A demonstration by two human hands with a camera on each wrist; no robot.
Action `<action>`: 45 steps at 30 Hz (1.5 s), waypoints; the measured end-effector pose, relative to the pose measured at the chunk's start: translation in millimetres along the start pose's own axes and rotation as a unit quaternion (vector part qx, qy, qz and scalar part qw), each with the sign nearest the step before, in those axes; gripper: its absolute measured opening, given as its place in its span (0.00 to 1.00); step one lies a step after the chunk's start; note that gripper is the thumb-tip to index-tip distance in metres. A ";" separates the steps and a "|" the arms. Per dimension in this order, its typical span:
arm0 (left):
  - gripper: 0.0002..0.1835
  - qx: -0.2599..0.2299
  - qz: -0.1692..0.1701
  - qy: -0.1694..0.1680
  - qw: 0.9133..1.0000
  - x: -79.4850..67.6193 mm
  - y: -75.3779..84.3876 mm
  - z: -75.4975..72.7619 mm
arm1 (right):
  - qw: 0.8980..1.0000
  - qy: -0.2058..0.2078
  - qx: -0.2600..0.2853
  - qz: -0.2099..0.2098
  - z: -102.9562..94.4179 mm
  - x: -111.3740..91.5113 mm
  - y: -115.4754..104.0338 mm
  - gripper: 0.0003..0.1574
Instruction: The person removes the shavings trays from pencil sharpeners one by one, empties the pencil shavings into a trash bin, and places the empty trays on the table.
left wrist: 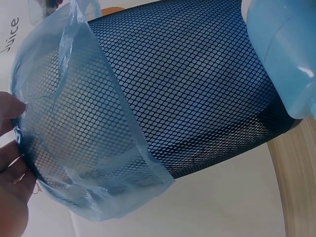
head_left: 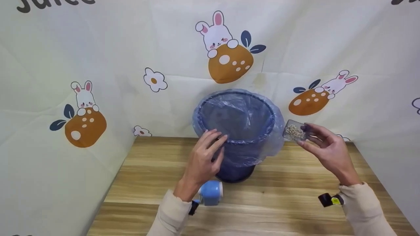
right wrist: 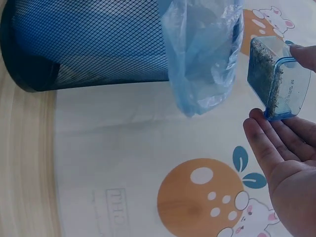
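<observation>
My right hand [head_left: 328, 147] pinches a small clear blue-tinted drawer [head_left: 293, 131], like the shavings drawer of a pencil sharpener, between thumb and fingers. Pale shavings lie inside the drawer [right wrist: 271, 81], which is held just right of the bin's rim. A dark blue mesh trash bin [left wrist: 192, 79] stands upright, lined with a thin blue plastic bag [head_left: 242, 150] folded over its rim. My left hand [head_left: 205, 157] rests at the near left of that rim, fingers loosely bent and fingertips over the bag's edge.
A light blue pencil sharpener body [head_left: 210, 193] stands on the wooden table [head_left: 279, 203], in front of the bin beside my left wrist. White cloth walls [head_left: 177, 42] printed with rabbits and oranges rise behind the bin and on both sides.
</observation>
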State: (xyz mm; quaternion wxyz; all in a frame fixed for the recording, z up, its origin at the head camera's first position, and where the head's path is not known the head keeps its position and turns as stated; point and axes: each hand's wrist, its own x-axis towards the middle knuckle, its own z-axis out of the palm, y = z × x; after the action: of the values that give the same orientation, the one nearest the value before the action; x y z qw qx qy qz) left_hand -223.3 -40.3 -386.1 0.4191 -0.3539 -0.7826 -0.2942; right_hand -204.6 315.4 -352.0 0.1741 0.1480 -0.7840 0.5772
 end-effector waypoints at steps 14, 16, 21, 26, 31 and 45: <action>0.19 0.002 0.000 -0.013 1.000 0.8 -0.2 -2.9 | 0.998 -0.021 -0.048 -0.030 16.9 19.4 -30.9 0.35; 0.18 0.002 0.001 -0.015 1.000 1.2 0.1 -3.6 | 0.998 -0.024 -0.053 -0.036 19.5 21.7 -34.2 0.35; 0.18 0.002 0.004 -0.011 1.000 1.9 0.5 -4.4 | 0.996 -0.038 -0.067 -0.049 26.2 26.9 -41.4 0.35; 0.18 0.007 0.004 -0.012 1.000 2.1 0.6 -4.6 | 0.994 -0.050 -0.078 -0.054 32.4 31.6 -47.0 0.36; 0.19 0.010 0.003 -0.021 1.000 1.2 0.1 -5.6 | 0.993 -0.060 -0.084 -0.057 39.2 35.6 -49.8 0.37; 0.19 -0.002 0.001 -0.015 1.000 1.2 0.2 -4.5 | 0.993 -0.074 -0.071 -0.067 58.9 49.1 -53.3 0.38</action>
State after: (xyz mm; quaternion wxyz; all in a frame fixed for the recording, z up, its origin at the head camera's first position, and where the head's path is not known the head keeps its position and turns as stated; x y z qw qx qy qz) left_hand -221.7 -43.3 -382.9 0.4070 -0.3598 -0.7878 -0.2901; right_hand -231.5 242.1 -300.8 0.1643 0.2297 -0.8218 0.4948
